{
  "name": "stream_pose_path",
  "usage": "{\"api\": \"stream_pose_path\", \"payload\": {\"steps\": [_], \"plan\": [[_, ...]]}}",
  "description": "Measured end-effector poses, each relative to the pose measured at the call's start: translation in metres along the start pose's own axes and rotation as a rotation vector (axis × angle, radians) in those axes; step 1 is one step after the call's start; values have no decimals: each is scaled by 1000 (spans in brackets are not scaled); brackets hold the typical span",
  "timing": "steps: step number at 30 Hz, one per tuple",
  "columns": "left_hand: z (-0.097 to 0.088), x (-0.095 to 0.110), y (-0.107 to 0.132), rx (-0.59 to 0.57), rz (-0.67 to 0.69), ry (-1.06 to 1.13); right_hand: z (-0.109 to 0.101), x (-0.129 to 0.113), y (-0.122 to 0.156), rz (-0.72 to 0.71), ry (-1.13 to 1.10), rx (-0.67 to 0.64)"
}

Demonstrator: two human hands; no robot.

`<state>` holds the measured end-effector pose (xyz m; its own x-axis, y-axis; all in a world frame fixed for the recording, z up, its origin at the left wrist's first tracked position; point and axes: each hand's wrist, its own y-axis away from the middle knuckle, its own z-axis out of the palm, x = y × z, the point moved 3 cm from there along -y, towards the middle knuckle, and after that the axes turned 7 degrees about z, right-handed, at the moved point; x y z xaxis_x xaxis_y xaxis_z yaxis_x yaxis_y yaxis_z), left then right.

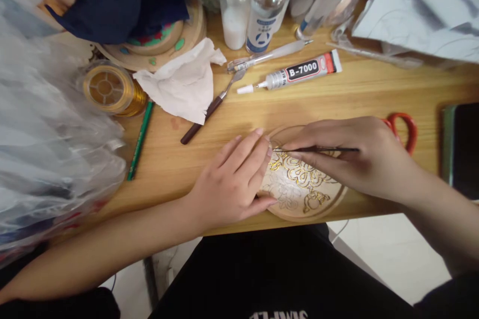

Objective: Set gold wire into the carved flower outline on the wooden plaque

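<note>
A round wooden disc [299, 194] with a gold wire flower pattern lies at the near edge of the wooden table [374, 89]. My left hand [235, 182] rests on the disc's left rim, fingers stretched flat and pressing down. My right hand [352, 157] lies over the disc's upper right, fingers pinched on thin dark tweezers [318, 149] whose tip points left onto the gold wire near my left fingertips.
Behind the disc lie a B-7000 glue tube [299, 72], a crumpled tissue [183, 84], a small palette knife [209, 109], a green pencil [140, 139] and a spool of gold wire [110, 88]. Red scissors [404, 129] and a phone [462, 149] sit right. Bottles stand behind; plastic bags crowd the left.
</note>
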<state>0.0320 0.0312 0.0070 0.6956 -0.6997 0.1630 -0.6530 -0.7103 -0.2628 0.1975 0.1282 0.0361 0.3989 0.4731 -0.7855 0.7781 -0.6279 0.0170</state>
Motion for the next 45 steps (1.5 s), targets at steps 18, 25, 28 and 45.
{"api": "stream_pose_path", "payload": {"steps": [18, 25, 28, 45], "plan": [[-1, 1, 1, 9, 5, -74, 2, 4, 5, -8, 10, 43], [0, 1, 1, -9, 6, -45, 10, -11, 12, 72, 116, 168], [0, 1, 2, -13, 6, -39, 17, -17, 15, 121, 194, 220], [6, -10, 13, 80, -96, 249, 16, 1, 64, 341, -72, 687]]}}
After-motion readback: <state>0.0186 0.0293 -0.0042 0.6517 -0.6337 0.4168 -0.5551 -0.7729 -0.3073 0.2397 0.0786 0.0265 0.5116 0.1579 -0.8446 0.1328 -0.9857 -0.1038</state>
